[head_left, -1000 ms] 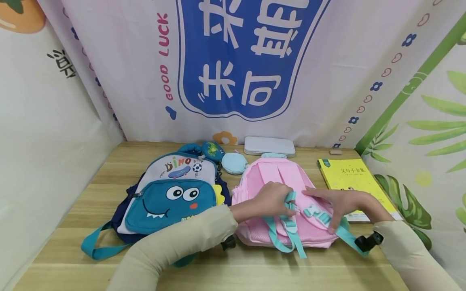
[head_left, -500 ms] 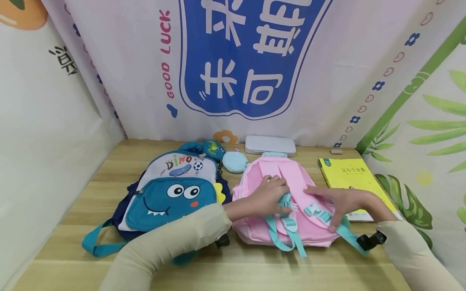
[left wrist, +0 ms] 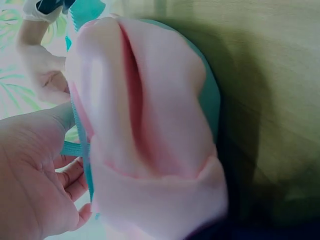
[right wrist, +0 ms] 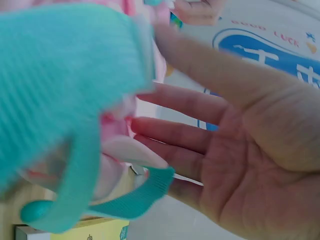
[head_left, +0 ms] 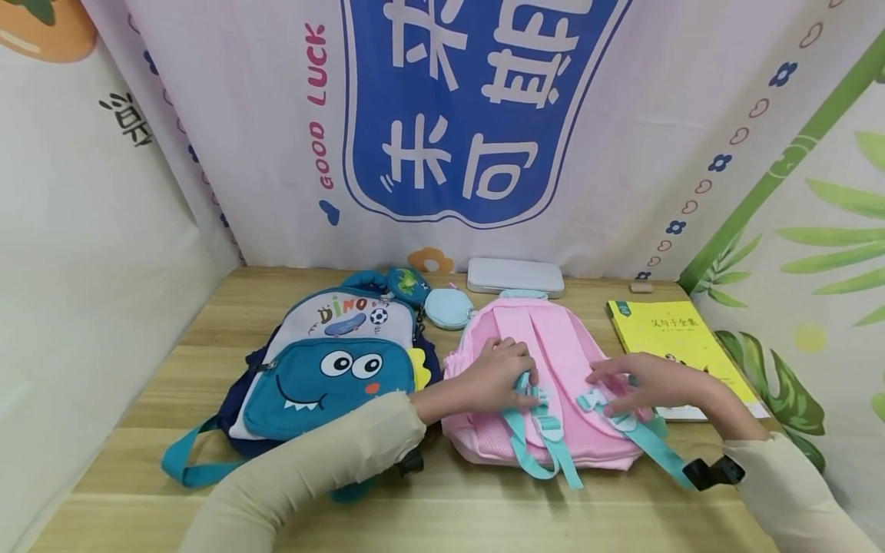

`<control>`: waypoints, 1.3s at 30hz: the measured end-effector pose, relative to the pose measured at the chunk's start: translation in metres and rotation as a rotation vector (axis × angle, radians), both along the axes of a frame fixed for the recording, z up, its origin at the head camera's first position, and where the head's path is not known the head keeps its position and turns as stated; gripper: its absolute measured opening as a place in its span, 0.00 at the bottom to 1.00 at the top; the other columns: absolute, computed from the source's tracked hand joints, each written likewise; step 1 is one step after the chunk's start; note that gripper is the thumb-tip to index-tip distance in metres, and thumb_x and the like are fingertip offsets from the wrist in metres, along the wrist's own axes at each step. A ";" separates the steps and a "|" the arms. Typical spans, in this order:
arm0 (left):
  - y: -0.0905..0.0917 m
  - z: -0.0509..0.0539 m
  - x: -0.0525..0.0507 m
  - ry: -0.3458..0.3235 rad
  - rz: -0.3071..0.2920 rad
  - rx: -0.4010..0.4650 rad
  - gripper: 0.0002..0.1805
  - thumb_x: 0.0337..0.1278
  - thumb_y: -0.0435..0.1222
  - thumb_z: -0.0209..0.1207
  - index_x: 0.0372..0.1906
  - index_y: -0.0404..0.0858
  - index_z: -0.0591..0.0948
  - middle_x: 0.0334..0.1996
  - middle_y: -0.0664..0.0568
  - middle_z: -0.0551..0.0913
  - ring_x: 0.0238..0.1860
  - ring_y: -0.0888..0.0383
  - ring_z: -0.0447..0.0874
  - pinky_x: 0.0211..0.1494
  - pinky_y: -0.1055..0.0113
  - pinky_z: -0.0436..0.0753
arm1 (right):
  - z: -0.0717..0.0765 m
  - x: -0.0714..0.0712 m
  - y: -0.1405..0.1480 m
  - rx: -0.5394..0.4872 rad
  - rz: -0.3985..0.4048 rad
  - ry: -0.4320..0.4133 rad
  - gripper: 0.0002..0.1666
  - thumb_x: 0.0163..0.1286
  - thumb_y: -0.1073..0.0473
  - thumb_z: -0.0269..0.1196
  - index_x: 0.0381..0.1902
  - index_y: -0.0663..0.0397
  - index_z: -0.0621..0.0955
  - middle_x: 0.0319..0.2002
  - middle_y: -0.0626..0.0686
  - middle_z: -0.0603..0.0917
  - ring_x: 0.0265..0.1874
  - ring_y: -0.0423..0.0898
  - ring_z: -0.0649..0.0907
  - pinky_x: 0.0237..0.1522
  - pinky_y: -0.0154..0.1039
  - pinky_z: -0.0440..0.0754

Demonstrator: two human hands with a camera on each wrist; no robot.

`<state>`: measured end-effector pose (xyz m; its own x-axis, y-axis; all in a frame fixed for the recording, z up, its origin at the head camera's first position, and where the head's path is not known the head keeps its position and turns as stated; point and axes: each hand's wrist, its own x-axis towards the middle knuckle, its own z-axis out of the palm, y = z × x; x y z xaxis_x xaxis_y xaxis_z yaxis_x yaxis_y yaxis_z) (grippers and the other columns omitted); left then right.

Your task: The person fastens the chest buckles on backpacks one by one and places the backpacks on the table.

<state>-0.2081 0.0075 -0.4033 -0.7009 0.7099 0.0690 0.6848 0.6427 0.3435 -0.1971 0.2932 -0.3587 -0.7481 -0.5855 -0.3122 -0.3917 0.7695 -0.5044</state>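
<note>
The left hand [head_left: 494, 376] has its fingers bent and grasps the teal webbing [head_left: 522, 382] of the left shoulder strap, between thumb and fingers. The right hand [head_left: 646, 380] is released, with thumb and fingers apart around the right strap, near the white-and-teal buckle [head_left: 591, 399]; whether a fingertip touches this buckle, I cannot tell. Both hands are over the lower half of the pink backpack [head_left: 553, 346], which lies flat, with its strap side up. Its long axis runs away from the person: the bottom edge is toward the body, the top handle toward the printed cloth [head_left: 276, 153] behind. I judge that this relation decides the handling: the two straps lie side by side along this axis, the left hand comes from the left side and is nearer to the left strap, while the right hand is nearer to the right one. Just beside, on the left, lies the blue dinosaur backpack [head_left: 328, 392], front face up. Between the tops of the two bags are a dark teal pouch [head_left: 408, 286] and a round light-blue pouch [head_left: 449, 308]. Farther out, a white case [head_left: 515, 275] lies behind the pink bag, and a yellow book [head_left: 674, 330] lies on its right, all on the wooden table [head_left: 442, 522].
</note>
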 end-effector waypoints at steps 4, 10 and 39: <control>-0.001 -0.002 0.001 -0.026 -0.001 0.004 0.13 0.60 0.53 0.69 0.40 0.49 0.84 0.41 0.59 0.78 0.47 0.61 0.71 0.69 0.53 0.66 | -0.008 0.000 -0.006 0.010 -0.049 0.066 0.21 0.60 0.50 0.75 0.50 0.47 0.87 0.63 0.66 0.81 0.58 0.60 0.81 0.53 0.54 0.83; -0.002 -0.006 0.002 -0.057 -0.006 0.012 0.13 0.61 0.51 0.68 0.41 0.49 0.83 0.43 0.59 0.79 0.50 0.61 0.72 0.71 0.51 0.65 | -0.009 0.002 -0.012 0.020 -0.086 0.080 0.09 0.59 0.57 0.76 0.38 0.43 0.89 0.61 0.66 0.82 0.56 0.58 0.83 0.49 0.46 0.83; -0.005 -0.007 0.000 -0.102 -0.015 0.022 0.12 0.61 0.51 0.68 0.41 0.49 0.83 0.42 0.60 0.79 0.49 0.61 0.71 0.71 0.51 0.64 | -0.005 0.003 -0.030 -0.047 0.020 0.084 0.10 0.58 0.69 0.70 0.35 0.50 0.82 0.26 0.45 0.77 0.25 0.38 0.74 0.26 0.31 0.75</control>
